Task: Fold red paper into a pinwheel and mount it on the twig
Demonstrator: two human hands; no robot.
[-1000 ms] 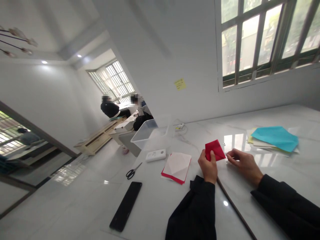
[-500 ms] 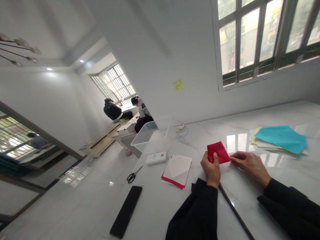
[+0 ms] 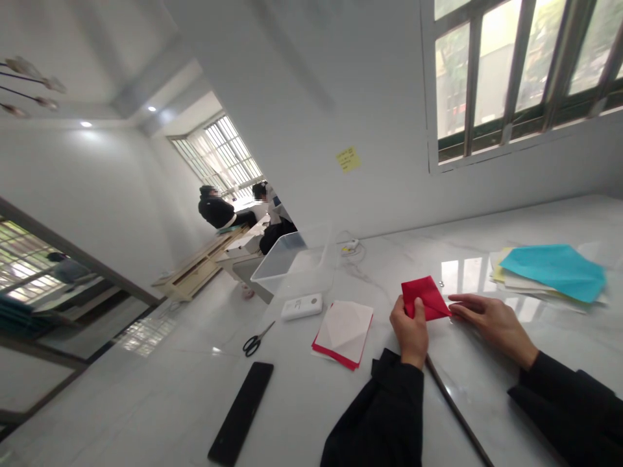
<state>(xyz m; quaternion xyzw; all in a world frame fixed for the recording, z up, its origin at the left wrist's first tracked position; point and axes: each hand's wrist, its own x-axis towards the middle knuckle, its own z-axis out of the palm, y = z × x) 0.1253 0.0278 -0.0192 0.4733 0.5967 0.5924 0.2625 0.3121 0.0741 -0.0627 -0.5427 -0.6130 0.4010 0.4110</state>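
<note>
Left hand (image 3: 409, 332) pinches red paper (image 3: 424, 297); right hand (image 3: 489, 322) extended, touching; clear bin (image 3: 292, 266) beyond.

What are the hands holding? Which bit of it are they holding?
The left hand grips a folded red paper by its lower edge. The right hand's fingertips are at its pointed end, but I can't tell if they're holding it.

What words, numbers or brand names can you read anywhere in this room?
Yellow sticky note on the wall: handwritten lines, too small and blurred to read.
Small white gadget on the table: dark marks, too small to read.
Nothing else is readable.
</note>
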